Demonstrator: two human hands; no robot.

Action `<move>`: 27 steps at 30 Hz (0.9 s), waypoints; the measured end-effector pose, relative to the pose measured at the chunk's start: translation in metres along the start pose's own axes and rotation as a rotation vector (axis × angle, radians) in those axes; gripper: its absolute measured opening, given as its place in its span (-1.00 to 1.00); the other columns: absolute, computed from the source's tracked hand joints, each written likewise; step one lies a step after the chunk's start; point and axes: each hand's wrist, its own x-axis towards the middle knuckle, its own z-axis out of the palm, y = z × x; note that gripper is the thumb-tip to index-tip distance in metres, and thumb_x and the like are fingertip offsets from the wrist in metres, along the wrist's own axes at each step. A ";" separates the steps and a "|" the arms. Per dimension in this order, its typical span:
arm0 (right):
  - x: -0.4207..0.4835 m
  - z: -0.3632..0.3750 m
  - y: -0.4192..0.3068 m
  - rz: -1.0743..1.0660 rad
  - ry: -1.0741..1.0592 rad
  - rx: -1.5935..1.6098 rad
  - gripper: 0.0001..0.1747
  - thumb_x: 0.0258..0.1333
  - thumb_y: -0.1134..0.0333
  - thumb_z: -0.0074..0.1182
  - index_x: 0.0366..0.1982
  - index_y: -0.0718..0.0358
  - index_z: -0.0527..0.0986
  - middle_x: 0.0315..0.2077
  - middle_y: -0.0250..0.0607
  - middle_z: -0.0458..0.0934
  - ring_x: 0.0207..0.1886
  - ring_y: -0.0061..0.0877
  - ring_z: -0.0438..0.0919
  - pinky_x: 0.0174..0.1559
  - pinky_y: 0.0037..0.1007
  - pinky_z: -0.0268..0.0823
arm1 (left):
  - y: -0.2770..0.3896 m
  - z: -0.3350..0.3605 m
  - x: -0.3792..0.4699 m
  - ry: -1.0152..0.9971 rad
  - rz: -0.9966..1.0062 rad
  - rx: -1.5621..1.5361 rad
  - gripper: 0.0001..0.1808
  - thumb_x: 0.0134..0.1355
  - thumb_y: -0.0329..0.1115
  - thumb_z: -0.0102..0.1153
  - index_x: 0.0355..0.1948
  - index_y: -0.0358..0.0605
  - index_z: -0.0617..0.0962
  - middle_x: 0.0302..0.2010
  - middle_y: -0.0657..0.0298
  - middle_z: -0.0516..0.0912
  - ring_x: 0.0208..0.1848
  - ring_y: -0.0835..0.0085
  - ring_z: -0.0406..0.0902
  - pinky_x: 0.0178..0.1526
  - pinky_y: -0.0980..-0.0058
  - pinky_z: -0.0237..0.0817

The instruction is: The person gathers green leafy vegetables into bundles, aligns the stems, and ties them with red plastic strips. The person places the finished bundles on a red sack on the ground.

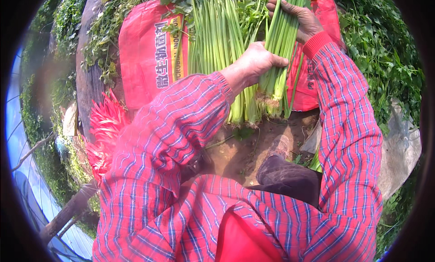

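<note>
A bundle of celery stalks (280, 41) is held between my two hands, its pale root ends pointing toward me. My left hand (256, 63) grips the bundle low, just above the roots, with the thumb across the stalks. Higher up, my right hand (299, 19) wraps the same stalks from the right side. Under and left of the bundle, more celery (217, 41) lies side by side on a red woven sack (142, 58) that bears printed writing. The leafy tops run toward the upper edge of the view, partly cut off.
A bunch of red strips (107, 126) lies left of the sack, near my left sleeve. Beyond it stand a weathered wooden beam (89, 58) and a wooden pole (69, 211). Leafy green plants (380, 51) grow at right. A pale sheet (401, 150) lies there too. Bare soil (231, 153) shows by my feet.
</note>
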 end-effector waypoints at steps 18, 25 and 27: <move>0.004 -0.068 0.059 0.158 -0.104 0.019 -0.51 0.17 0.37 0.10 0.11 0.33 0.30 -0.18 -0.28 0.53 -0.11 -0.51 0.56 -0.04 -0.40 0.49 | -0.074 -0.056 -0.079 -0.208 0.642 1.691 -0.61 -0.04 -0.22 0.25 -0.16 -0.09 0.52 -0.04 0.13 0.47 0.21 0.14 0.31 0.34 -0.04 -0.10; -0.003 -0.010 0.062 0.075 -0.137 -0.039 -0.55 0.15 0.37 0.12 0.06 0.31 0.34 -0.19 -0.26 0.56 -0.11 -0.45 0.59 -0.07 -0.38 0.51 | -0.062 -0.102 -0.099 -0.334 0.660 1.576 -0.58 -0.05 -0.13 0.27 -0.23 -0.14 0.49 -0.07 0.14 0.44 0.20 0.16 0.30 0.36 -0.01 -0.12; -0.003 0.004 0.081 0.131 -0.152 -0.080 -0.59 0.14 0.37 0.13 0.02 0.31 0.37 -0.17 -0.24 0.56 -0.11 -0.45 0.59 -0.08 -0.39 0.52 | -0.065 -0.109 -0.100 -0.327 0.716 1.560 -0.61 -0.04 -0.13 0.24 -0.25 -0.12 0.49 -0.08 0.12 0.44 0.19 0.17 0.29 0.36 0.01 -0.11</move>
